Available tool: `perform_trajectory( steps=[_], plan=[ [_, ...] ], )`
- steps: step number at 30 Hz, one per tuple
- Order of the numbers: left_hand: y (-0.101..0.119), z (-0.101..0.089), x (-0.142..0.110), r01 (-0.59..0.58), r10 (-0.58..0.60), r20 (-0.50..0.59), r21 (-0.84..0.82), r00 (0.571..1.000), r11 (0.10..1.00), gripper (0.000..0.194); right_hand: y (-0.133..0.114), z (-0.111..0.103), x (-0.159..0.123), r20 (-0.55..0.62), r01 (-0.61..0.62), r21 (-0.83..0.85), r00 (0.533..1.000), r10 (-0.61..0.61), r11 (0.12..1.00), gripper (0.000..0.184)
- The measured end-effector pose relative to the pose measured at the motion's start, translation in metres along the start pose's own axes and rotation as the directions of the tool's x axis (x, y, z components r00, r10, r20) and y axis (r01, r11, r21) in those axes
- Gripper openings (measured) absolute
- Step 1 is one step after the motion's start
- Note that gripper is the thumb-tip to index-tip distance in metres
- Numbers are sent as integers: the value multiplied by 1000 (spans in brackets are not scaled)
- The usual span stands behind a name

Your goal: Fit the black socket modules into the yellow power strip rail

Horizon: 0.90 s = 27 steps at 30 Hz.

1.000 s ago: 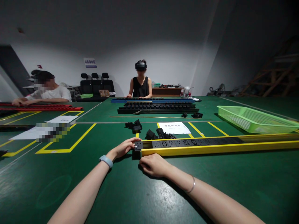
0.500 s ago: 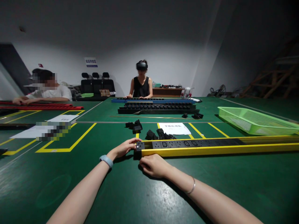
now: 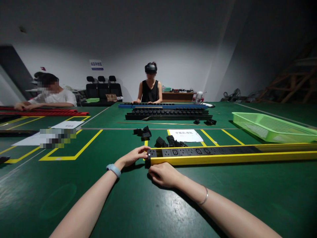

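A long yellow channel rail [image 3: 223, 158] lies across the table, with a row of black socket modules [image 3: 190, 151] inside it. At its left end, my left hand [image 3: 133, 156] pinches one black socket module [image 3: 153, 153], which sits mostly inside the channel. A short gap separates this module from the row. My right hand [image 3: 163, 174] is curled, resting on the table against the rail's front side near the same end. Its fingertips are hidden, so what it holds, if anything, does not show. Loose black modules [image 3: 170, 141] lie just behind the rail.
More black modules [image 3: 143, 133] lie farther left. A green basket [image 3: 262, 127] stands at the right, behind the rail. A paper sign [image 3: 185, 135] lies on the table. Black rails [image 3: 168, 115] and a blue rail [image 3: 123, 106] lie at the far side before a seated person [image 3: 150, 91]; another person sits left.
The socket module has slid rightward into the rail's left end, pushed by my left hand, and its gap to the row has narrowed. My right hand stays nearly in place.
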<state>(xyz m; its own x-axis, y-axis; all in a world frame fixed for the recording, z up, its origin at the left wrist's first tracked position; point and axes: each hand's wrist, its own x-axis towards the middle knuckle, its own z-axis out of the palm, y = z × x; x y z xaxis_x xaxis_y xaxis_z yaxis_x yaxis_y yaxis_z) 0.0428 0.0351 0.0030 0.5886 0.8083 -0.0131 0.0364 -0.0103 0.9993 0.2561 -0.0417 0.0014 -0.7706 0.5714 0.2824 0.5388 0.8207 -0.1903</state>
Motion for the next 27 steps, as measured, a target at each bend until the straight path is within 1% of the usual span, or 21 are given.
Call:
perform_trajectory(
  steps=[9,14,17,23,27],
  plan=[
    [4,4,-2,-13,13,5,36,1000,999,46,0,0,0,-11,8,-10,1000,-8,1000,9],
    [-1,4,0,-17,16,27,25,1000,1000,51,1,1,0,-16,9,-12,1000,-9,1000,9],
    [-2,3,1,-24,23,37,16,999,1000,50,1,1,0,-17,14,-10,1000,-14,1000,9],
    [0,3,0,-29,28,38,26,999,999,50,1,1,0,-13,20,-3,1000,-20,1000,7],
    [1,5,0,-41,41,48,-3,998,999,49,0,0,1,-11,13,-5,1000,-13,1000,7]
  ],
)
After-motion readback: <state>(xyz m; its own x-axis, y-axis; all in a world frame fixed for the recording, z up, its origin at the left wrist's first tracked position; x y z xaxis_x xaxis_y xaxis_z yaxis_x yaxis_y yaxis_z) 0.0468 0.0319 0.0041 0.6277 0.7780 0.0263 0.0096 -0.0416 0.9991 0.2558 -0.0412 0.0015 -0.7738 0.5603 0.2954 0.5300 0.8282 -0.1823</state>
